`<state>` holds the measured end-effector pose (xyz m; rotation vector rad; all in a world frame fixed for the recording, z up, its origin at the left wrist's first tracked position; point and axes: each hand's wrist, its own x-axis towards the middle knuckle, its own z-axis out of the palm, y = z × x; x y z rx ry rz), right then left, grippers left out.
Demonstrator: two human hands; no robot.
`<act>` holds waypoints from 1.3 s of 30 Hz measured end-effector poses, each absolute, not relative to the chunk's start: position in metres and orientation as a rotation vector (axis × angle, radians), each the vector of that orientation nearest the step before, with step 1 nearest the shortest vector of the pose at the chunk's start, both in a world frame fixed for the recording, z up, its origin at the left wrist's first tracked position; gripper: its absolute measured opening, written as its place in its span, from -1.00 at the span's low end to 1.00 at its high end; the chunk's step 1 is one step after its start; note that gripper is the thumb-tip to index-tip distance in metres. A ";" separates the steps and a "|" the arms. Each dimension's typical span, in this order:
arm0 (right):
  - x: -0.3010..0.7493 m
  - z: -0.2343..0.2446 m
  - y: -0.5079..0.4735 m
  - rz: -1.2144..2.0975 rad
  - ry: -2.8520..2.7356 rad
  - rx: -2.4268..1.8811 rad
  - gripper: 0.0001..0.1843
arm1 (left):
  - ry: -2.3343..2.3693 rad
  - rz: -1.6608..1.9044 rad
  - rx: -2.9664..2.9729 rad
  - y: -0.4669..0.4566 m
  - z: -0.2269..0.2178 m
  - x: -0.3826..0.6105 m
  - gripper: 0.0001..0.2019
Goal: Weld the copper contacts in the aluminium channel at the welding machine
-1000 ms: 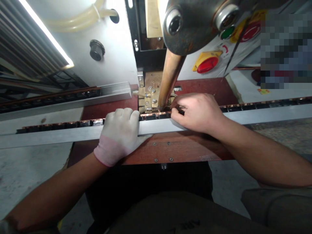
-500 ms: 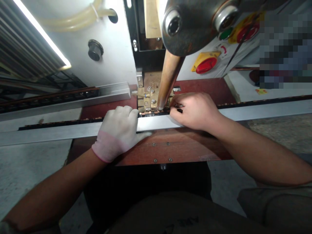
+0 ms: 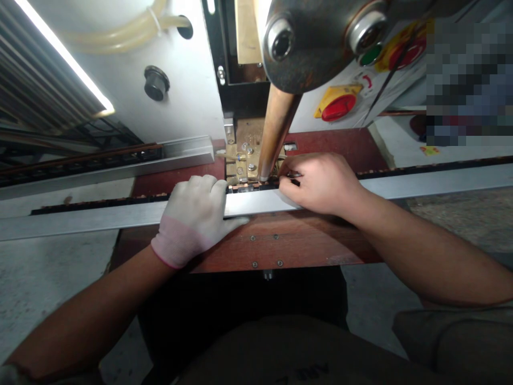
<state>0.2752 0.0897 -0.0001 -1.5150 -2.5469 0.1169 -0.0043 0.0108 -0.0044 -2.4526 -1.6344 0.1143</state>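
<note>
A long silver metal bar (image 3: 256, 202) runs sideways across the machine's bench, with a black strip bearing copper-coloured bits (image 3: 108, 201) along its far edge. My left hand (image 3: 194, 216), in a white glove with a pink cuff, wraps over the bar, thumb on the near side. My bare right hand (image 3: 323, 182) rests at the bar's far edge, just right of the copper rod (image 3: 278, 131). Its thumb and forefinger are pinched together; what lies between them is hidden. The rod's lower tip meets the strip in front of a brass fixture (image 3: 250, 147).
The reddish-brown bench (image 3: 304, 240) has several screws in it. Above hangs a dark metal head (image 3: 312, 59) with large bolts. A red rotary switch (image 3: 339, 107) and a black knob (image 3: 155, 84) sit on the white housing. Another metal channel (image 3: 188, 152) lies behind at left.
</note>
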 end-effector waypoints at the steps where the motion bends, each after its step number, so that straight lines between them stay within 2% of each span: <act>1: 0.275 0.000 0.090 0.119 -2.547 -1.512 -0.56 | -1.631 0.114 -2.450 0.011 -0.005 -0.004 -0.17; 12: 0.273 -0.003 0.091 0.122 -2.541 -1.492 -0.59 | -1.641 0.050 -2.445 0.011 -0.007 -0.006 -0.19; 18: 0.263 0.007 0.090 0.256 -2.610 -1.607 -0.60 | -1.787 0.142 -2.446 0.010 0.002 0.002 -0.32; 23: 0.260 0.015 0.087 0.252 -2.643 -1.592 -0.62 | -1.884 0.130 -2.448 0.005 0.012 0.006 -0.32; 29: 0.255 0.018 0.082 0.268 -2.621 -1.623 -0.73 | -1.906 0.085 -2.403 0.002 0.011 0.006 -0.35; 33: 0.254 0.017 0.084 0.294 -2.614 -1.635 -0.61 | -1.928 0.038 -2.395 0.004 0.009 0.005 -0.37; 39: 0.255 0.012 0.082 0.309 -2.600 -1.620 -0.57 | -1.977 -0.004 -2.392 0.000 0.009 0.006 -0.43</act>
